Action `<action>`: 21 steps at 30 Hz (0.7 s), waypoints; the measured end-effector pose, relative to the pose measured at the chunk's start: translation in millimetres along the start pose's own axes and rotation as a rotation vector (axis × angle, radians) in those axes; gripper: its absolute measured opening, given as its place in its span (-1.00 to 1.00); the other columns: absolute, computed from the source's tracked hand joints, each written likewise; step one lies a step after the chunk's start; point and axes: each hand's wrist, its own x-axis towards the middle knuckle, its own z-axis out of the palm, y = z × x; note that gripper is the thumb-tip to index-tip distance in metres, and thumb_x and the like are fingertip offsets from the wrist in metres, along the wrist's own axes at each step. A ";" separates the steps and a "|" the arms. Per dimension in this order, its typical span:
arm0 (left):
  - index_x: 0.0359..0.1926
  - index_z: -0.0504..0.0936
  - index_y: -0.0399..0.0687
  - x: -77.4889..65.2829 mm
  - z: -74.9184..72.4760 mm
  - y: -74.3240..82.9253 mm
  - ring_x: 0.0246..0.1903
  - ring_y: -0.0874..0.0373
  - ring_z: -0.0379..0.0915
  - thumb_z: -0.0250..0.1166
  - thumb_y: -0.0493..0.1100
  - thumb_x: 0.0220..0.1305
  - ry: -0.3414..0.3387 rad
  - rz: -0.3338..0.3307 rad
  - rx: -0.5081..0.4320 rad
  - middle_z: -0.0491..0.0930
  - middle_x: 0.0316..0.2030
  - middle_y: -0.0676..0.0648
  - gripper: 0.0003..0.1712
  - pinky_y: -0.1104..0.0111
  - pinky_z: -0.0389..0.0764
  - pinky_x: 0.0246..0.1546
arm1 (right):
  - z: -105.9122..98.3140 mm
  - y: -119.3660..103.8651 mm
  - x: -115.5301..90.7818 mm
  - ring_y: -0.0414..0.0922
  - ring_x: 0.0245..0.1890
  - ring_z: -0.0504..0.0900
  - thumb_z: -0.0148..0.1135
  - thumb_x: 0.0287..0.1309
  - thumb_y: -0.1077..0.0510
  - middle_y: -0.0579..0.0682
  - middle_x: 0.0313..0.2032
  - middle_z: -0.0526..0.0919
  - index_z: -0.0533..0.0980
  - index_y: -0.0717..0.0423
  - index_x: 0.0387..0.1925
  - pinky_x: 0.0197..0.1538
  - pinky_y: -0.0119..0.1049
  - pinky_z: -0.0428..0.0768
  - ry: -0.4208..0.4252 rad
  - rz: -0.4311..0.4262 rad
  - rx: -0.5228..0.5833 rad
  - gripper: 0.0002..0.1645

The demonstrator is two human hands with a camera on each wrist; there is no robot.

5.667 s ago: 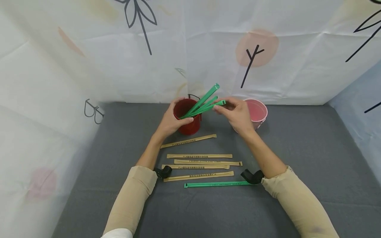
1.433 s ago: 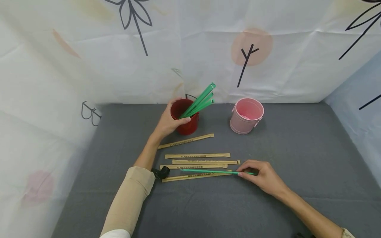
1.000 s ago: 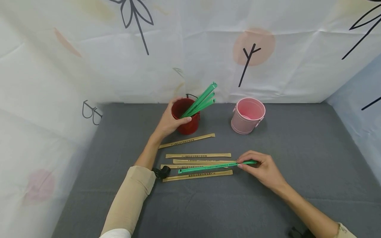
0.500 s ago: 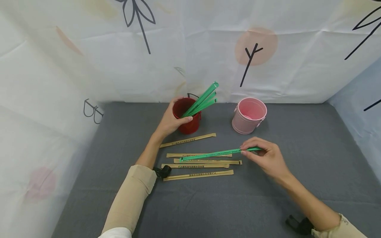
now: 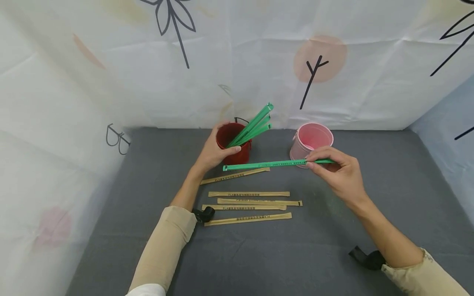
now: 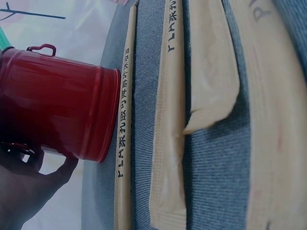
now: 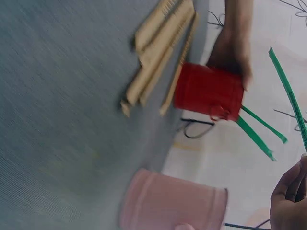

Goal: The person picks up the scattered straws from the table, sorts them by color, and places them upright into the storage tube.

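My left hand (image 5: 212, 154) holds the red bucket (image 5: 238, 158) at the back, thumb over its near rim and fingers round the far side. Several green wrapped straws (image 5: 249, 129) lean out of that bucket toward the right. My right hand (image 5: 340, 174) pinches another green wrapped straw (image 5: 264, 165) near its right end; it lies almost level, its free end pointing left, in front of the red bucket. In the right wrist view this straw (image 7: 291, 98) rises from the fingers of my right hand (image 7: 290, 196). The left wrist view shows the red bucket (image 6: 57, 103) beside my left hand (image 6: 29, 187).
A pink bucket (image 5: 303, 148) stands at the back right, partly behind my right hand. Several tan paper-wrapped straws (image 5: 249, 194) lie in rough rows on the grey cloth (image 5: 259, 255). A white printed curtain (image 5: 259, 61) hangs behind the table.
My right hand left the red bucket, picked the green straw off the cloth near the front, and carries it up and away over the tan straws. The left hand stays on the red bucket.
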 end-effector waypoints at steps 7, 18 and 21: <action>0.48 0.04 -0.26 -0.6 0.5 -2.2 0.30 -0.14 0.25 0.41 -0.35 0.15 -0.004 0.000 -0.012 0.29 0.32 -0.29 -0.02 -0.04 0.41 0.21 | -2.2 -2.7 33.6 -0.19 -0.30 0.61 0.26 0.03 0.64 0.11 -0.27 0.68 0.65 0.41 -0.28 -0.28 -0.52 0.57 0.059 0.024 -0.104 -0.77; 0.49 0.03 -0.26 -0.1 0.5 -2.4 0.26 -0.13 0.29 0.39 -0.34 0.17 -0.008 -0.004 -0.047 0.31 0.31 -0.28 -0.02 -0.11 0.41 0.20 | 7.0 -5.4 61.1 -0.22 -0.35 0.64 0.29 0.08 0.58 0.09 -0.30 0.67 0.63 0.46 -0.28 -0.25 -0.54 0.59 0.013 0.064 -0.223 -0.86; 0.49 0.03 -0.26 -0.2 0.2 -1.5 0.26 -0.15 0.28 0.39 -0.35 0.16 -0.004 -0.005 -0.040 0.31 0.31 -0.28 -0.02 -0.07 0.43 0.19 | 5.4 4.0 63.7 -0.20 -0.38 0.67 0.33 0.09 0.52 0.02 -0.29 0.68 0.64 0.41 -0.25 -0.26 -0.52 0.61 0.004 0.097 -0.237 -0.85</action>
